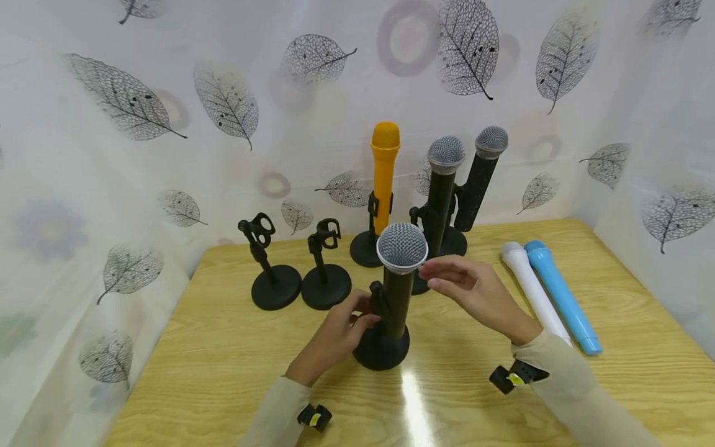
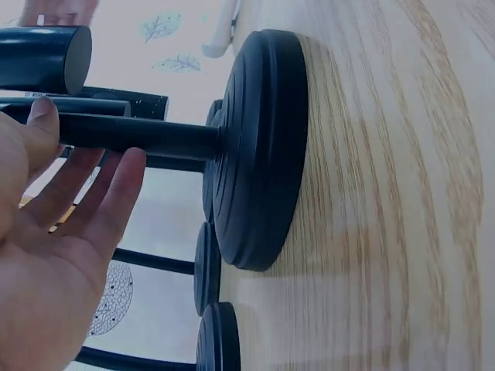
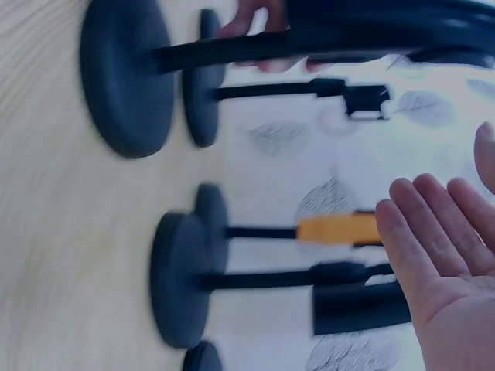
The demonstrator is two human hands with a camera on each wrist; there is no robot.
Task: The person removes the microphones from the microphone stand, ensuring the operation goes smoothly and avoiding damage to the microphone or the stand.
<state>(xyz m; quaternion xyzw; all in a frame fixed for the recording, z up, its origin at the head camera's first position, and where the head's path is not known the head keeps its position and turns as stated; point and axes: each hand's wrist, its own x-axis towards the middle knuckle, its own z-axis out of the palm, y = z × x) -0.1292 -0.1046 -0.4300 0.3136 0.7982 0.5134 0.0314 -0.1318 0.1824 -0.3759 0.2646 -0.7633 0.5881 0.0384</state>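
Observation:
A black microphone with a silver mesh head sits upright in the clip of a small desk stand, nearest the person. My left hand holds this stand from the left; in the left wrist view its thumb and fingers lie around the thin stem, above the round base. The microphone's lower end hangs beside the stem. To the right of the mesh head is my right hand, with nothing in it. The right wrist view shows its fingers extended.
Behind stand an orange microphone and two black microphones, one upright and one leaning, on stands. Two bare stands, a left one and another, are at left. White and blue microphones lie at right.

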